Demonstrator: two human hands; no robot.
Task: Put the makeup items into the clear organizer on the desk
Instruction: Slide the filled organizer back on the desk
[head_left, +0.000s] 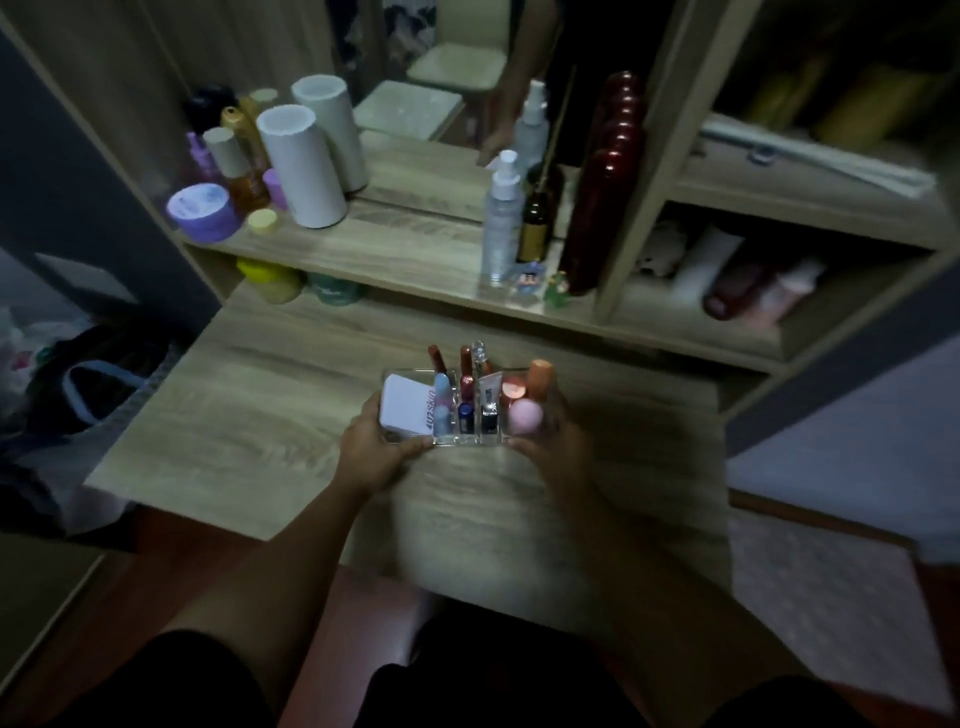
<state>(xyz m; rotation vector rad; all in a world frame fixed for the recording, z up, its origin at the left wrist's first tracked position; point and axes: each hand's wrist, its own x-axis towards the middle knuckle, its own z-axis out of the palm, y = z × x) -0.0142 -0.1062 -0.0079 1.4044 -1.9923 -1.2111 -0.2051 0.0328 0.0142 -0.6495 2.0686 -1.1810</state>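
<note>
The clear organizer (457, 440) stands in the middle of the wooden desk (260, 415). It holds a white compact (405, 410) on the left, several lipsticks and small tubes (466, 387) in the middle, and a pink round item (525, 415) plus an orange-capped bottle (539, 378) on the right. My left hand (379, 447) grips the organizer's left side. My right hand (556, 441) grips its right side.
A raised shelf (395, 249) behind the desk carries white cylinders (301, 166), a purple jar (203, 212), spray bottles (503, 218) and a tall dark red bottle (602, 208). A mirror stands at the back. Cubbies with rolled items are on the right, bags on the left floor.
</note>
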